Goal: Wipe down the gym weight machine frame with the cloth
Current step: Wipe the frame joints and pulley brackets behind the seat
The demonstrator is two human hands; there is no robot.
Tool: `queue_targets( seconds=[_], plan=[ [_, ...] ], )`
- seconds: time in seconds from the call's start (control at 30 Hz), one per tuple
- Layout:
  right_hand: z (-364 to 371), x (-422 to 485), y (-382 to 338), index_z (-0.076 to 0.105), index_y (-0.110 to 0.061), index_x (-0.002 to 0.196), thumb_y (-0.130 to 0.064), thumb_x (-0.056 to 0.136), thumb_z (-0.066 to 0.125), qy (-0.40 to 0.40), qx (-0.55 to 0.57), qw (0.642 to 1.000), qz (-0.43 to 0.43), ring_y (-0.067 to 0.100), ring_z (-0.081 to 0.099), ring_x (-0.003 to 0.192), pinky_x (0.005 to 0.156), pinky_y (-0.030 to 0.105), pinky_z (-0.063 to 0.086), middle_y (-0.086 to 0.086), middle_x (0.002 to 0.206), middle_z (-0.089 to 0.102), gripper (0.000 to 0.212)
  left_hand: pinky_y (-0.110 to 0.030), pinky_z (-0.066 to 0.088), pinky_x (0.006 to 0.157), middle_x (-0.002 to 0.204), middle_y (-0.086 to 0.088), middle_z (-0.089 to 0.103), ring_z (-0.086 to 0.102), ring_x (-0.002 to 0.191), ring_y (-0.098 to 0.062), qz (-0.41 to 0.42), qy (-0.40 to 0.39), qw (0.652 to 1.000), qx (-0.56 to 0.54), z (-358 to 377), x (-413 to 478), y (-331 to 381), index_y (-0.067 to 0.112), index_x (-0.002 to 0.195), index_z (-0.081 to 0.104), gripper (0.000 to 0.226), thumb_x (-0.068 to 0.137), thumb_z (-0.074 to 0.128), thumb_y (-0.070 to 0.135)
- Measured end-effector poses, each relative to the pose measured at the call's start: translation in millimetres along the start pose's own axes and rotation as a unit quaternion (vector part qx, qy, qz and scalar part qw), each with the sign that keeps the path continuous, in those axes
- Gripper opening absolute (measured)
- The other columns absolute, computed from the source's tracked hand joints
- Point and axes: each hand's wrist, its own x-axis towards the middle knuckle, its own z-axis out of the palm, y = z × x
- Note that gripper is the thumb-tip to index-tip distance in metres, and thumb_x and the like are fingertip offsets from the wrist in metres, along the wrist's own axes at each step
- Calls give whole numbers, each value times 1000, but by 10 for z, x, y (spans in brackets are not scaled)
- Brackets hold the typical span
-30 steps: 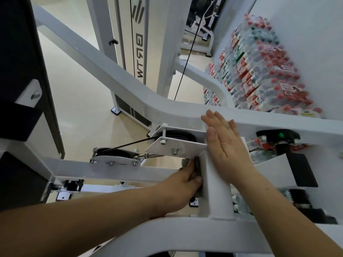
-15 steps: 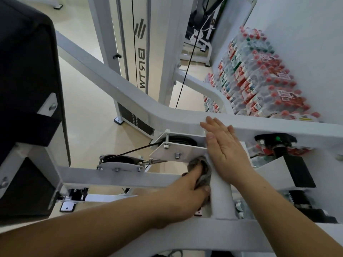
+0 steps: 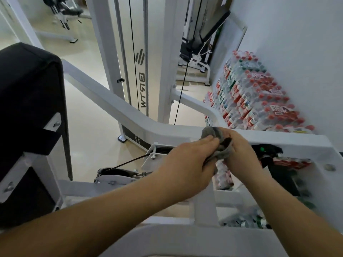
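Note:
A grey cloth (image 3: 213, 134) is bunched between both hands, just above the white machine frame (image 3: 130, 117). My left hand (image 3: 185, 164) holds the cloth's lower part with fingers stretched over it and the thumb under. My right hand (image 3: 239, 154) grips the cloth's right side, fingers curled round it. Both hands hover over the pulley bracket (image 3: 157, 154) and the short white upright post (image 3: 204, 201). The frame's bent beam runs from the upper left down to the right behind the hands.
A black seat pad (image 3: 31, 101) stands at the left. The weight stack tower (image 3: 137, 62) with a black cable (image 3: 181, 89) rises behind. Shrink-wrapped packs of water bottles (image 3: 256, 101) are piled along the white wall on the right. Beige floor lies below.
My left hand lifted the cloth off the upright post up to the beam. My right hand left the post and took hold of the cloth. The view tilted up.

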Motion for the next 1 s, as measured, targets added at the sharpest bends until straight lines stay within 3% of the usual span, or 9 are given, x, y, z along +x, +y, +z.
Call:
queue_targets(
  seconds=[0.07, 0.13, 0.2, 0.3, 0.47, 0.53, 0.73, 0.87, 1.0],
  plan=[
    [-85, 40, 108, 62, -21, 100, -51, 105, 33, 29, -32, 999, 21, 20, 63, 93, 83, 43, 52, -2, 94, 65, 41, -46, 10, 127, 166, 0, 27, 23, 152, -22, -29, -96, 979, 177, 203, 229, -30, 24, 157, 30, 58, 104, 40, 43],
    [-139, 49, 212, 62, -23, 101, -47, 108, 31, 23, -82, 996, 27, 18, 60, 92, 84, 43, 51, -4, 93, 63, 40, -52, -1, 126, 169, -5, 12, 10, 156, -25, -51, -162, 941, 291, 402, 359, -81, 22, 160, 19, 64, 103, 33, 49],
    [-181, 58, 292, 66, -23, 104, -41, 109, 33, 14, -147, 989, -13, 20, 59, 97, 85, 39, 48, -5, 98, 65, 37, -52, 2, 126, 169, -9, 9, 9, 156, -27, -67, -183, 927, 322, 500, 510, -140, 18, 161, 15, 67, 104, 36, 46],
    [-245, 79, 397, 71, -21, 122, -38, 109, 36, 10, -201, 978, -50, 23, 57, 117, 100, 42, 44, -2, 126, 67, 41, -50, 7, 127, 170, -8, 7, 7, 156, -24, -96, -186, 926, 315, 500, 771, -180, 17, 162, 11, 68, 104, 42, 36],
    [-319, 32, 510, 61, -26, 140, -54, 104, 22, -37, -164, 985, -35, 16, 47, 133, 114, 44, 35, -8, 147, 56, 61, -47, 4, 127, 170, -10, 1, -4, 157, -24, -134, -157, 924, 323, 655, 701, -45, 11, 161, 5, 73, 103, 44, 32],
    [-353, 24, 521, 59, -24, 142, -51, 106, 27, -46, -142, 988, -35, 14, 43, 138, 119, 42, 32, -7, 150, 53, 56, -46, 3, 127, 170, -10, -3, -7, 157, -24, -120, -161, 922, 332, 643, 632, -8, 10, 161, 2, 72, 104, 39, 32],
    [-493, -158, 562, 68, -14, 127, -28, 104, 52, 22, -106, 993, -57, 13, 53, 120, 105, 34, 46, -2, 127, 64, 31, -42, 28, 119, 159, -16, 29, 25, 148, -30, -187, -101, 930, 299, 607, 1059, -32, 3, 152, 30, 60, 98, 52, 16],
    [-653, -384, 607, 71, -19, 121, -25, 102, 54, -8, -86, 996, -34, 10, 57, 106, 94, 29, 48, -7, 116, 66, 26, -43, 50, 96, 134, -7, 47, 50, 123, -26, -90, -162, 950, 251, 945, 622, 266, 13, 129, 56, 36, 94, 60, 14],
    [-776, -576, 720, 70, -18, 125, -28, 102, 54, -14, -138, 989, -40, 13, 57, 112, 99, 32, 49, -5, 120, 67, 30, -42, 57, 79, 116, 2, 57, 59, 98, -23, -39, -129, 966, 222, 1153, 431, 281, 25, 123, 52, 32, 93, 63, 20]
  ],
)
